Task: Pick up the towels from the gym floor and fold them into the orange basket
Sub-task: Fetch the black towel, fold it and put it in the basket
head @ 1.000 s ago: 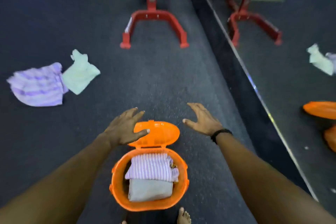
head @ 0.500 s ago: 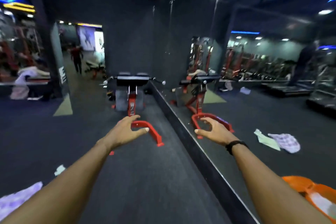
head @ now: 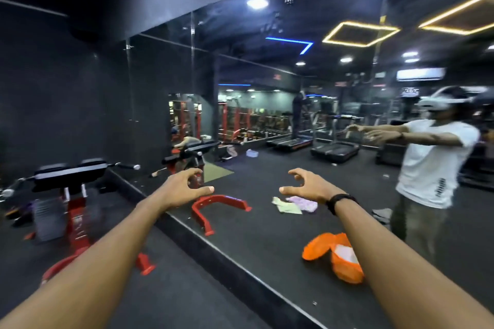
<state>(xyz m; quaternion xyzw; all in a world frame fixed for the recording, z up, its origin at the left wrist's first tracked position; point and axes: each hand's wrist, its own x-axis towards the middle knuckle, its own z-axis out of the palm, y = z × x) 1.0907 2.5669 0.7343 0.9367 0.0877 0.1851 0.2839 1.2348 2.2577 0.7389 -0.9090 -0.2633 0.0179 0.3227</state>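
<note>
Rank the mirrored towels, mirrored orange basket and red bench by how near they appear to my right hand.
1. Mirrored towels, just below the right hand.
2. Mirrored orange basket, lower right.
3. Red bench, far left.

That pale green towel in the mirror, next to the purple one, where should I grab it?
Pinch the pale green towel at the edge away from the purple towel, coming down from above. It lies crumpled on the floor, touching the purple one, so that side likely lifts it alone.
</note>
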